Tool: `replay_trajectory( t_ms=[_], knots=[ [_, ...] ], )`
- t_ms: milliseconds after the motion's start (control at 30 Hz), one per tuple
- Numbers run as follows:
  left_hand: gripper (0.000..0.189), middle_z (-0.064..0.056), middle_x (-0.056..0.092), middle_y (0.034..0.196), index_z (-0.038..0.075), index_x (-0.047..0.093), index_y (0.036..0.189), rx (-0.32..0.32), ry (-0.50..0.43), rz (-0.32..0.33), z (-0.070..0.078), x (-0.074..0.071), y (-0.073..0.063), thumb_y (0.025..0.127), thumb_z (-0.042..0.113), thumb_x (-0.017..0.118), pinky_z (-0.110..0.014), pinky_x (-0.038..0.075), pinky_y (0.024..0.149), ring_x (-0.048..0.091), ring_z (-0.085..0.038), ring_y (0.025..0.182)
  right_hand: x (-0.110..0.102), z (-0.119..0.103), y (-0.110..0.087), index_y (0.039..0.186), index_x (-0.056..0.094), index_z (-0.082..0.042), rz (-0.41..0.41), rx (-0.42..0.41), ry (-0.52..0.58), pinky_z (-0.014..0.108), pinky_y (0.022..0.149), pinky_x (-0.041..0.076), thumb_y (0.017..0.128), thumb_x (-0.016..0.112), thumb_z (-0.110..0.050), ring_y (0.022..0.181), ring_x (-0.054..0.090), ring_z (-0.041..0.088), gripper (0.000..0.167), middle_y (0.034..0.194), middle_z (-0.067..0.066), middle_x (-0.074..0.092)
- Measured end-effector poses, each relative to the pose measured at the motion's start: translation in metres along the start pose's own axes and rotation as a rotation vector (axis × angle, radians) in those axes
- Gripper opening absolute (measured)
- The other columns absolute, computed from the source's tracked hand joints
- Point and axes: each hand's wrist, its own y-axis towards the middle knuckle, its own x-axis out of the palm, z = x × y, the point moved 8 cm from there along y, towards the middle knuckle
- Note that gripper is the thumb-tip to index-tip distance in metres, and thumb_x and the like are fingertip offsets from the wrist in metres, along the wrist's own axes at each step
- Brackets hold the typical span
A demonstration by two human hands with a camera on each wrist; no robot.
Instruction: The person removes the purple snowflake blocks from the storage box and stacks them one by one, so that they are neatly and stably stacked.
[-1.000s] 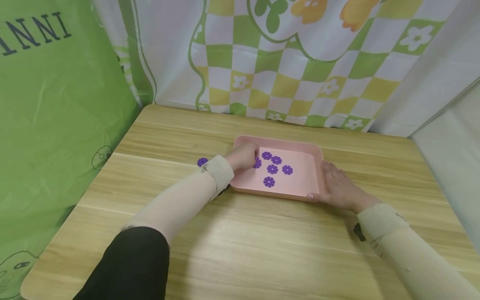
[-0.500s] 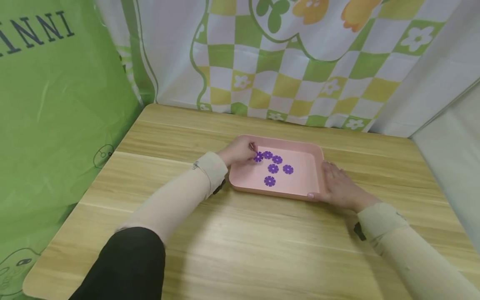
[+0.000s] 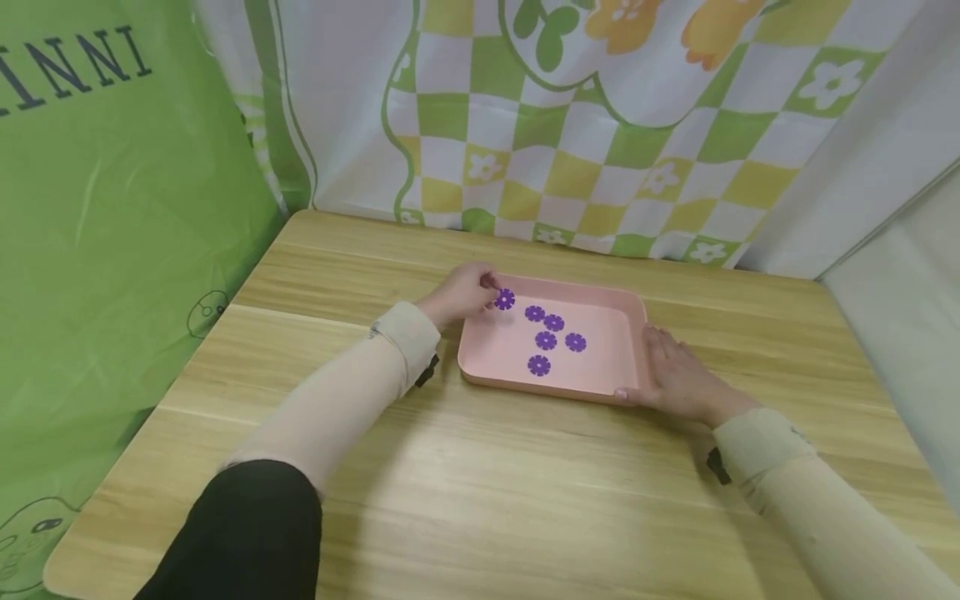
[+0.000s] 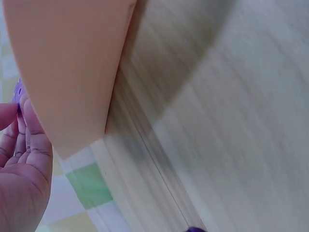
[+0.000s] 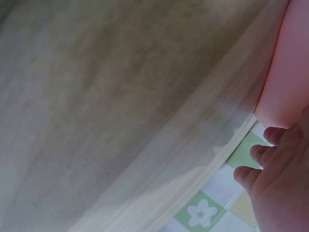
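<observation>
My one pink tray (image 3: 607, 367) sits on the counter (image 3: 480, 492), five purple flower discs (image 3: 546, 341) lying in it. My left hand (image 3: 461, 292) pinches a sixth disc (image 3: 504, 299) near its far left corner; my right hand (image 3: 678, 379) rests against its right end, fingers extended. Another purple piece (image 4: 195, 229) is partly visible in my left wrist view.

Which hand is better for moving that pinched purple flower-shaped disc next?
Probably the left hand: it pinches the disc near the left end of the pink rectangular plastic-looking tray. The right hand rests against the tray's right end, farther away.
</observation>
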Motion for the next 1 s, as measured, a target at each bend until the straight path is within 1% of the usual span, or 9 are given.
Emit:
replay_trajectory(
  t_ms=[200,367,467,633,833,900,1000],
  knots=[
    [0.015,-0.016,0.065,0.101,-0.006,0.064,0.114,-0.001,-0.039,0.028,-0.008,-0.010,-0.001,0.101,-0.001,0.058,-0.034,0.060,0.078,0.063,-0.023,0.085,0.001,0.000,0.000,0.153,-0.002,0.020,-0.006,-0.005,-0.014,0.071,0.119,0.009,0.093,0.067,-0.060,0.146,0.009,0.061,0.122,0.159,0.044,0.003],
    [0.015,-0.015,0.064,0.101,-0.007,0.064,0.115,-0.008,-0.084,0.048,-0.015,-0.019,-0.001,0.101,-0.003,0.058,-0.030,0.060,0.075,0.062,-0.020,0.083,0.001,0.000,0.000,0.153,-0.003,0.020,-0.017,0.001,-0.015,0.070,0.119,0.008,0.093,0.066,-0.061,0.146,0.008,0.061,0.122,0.159,0.044,0.002],
    [0.016,-0.015,0.062,0.100,-0.009,0.062,0.115,-0.027,-0.129,0.063,-0.019,-0.025,-0.003,0.101,-0.004,0.057,-0.029,0.059,0.073,0.061,-0.018,0.080,0.001,-0.001,0.000,0.153,-0.003,0.020,-0.016,-0.002,-0.014,0.070,0.119,0.008,0.093,0.066,-0.061,0.146,0.008,0.061,0.122,0.159,0.044,0.003],
    [0.017,-0.015,0.061,0.100,-0.011,0.060,0.117,-0.069,-0.208,0.079,-0.023,-0.037,-0.010,0.103,-0.003,0.055,-0.036,0.060,0.081,0.061,-0.017,0.079,0.002,0.001,0.000,0.153,-0.003,0.021,-0.009,-0.013,-0.027,0.072,0.118,0.009,0.095,0.064,-0.060,0.145,0.009,0.062,0.120,0.158,0.045,0.003],
    [0.019,-0.017,0.062,0.104,-0.012,0.059,0.119,-0.087,-0.228,0.097,-0.029,-0.053,-0.016,0.104,-0.002,0.054,-0.045,0.058,0.092,0.062,-0.020,0.086,0.002,0.001,-0.001,0.153,-0.002,0.021,-0.002,-0.015,-0.019,0.071,0.118,0.008,0.095,0.065,-0.059,0.145,0.008,0.063,0.119,0.158,0.046,0.003],
    [0.019,-0.018,0.062,0.105,-0.013,0.058,0.119,-0.090,-0.240,0.104,-0.033,-0.058,-0.019,0.104,-0.003,0.053,-0.046,0.057,0.094,0.062,-0.020,0.087,0.001,0.001,-0.001,0.153,-0.003,0.021,0.000,-0.017,-0.015,0.072,0.118,0.008,0.094,0.065,-0.059,0.145,0.008,0.063,0.120,0.158,0.046,0.003],
    [0.019,-0.019,0.062,0.106,-0.014,0.058,0.118,-0.110,-0.242,0.110,-0.040,-0.064,-0.022,0.104,-0.002,0.053,-0.045,0.057,0.095,0.062,-0.019,0.087,0.001,0.001,0.000,0.153,-0.003,0.020,-0.005,-0.013,-0.007,0.072,0.118,0.008,0.094,0.065,-0.059,0.145,0.008,0.063,0.121,0.158,0.046,0.003]
  ],
)
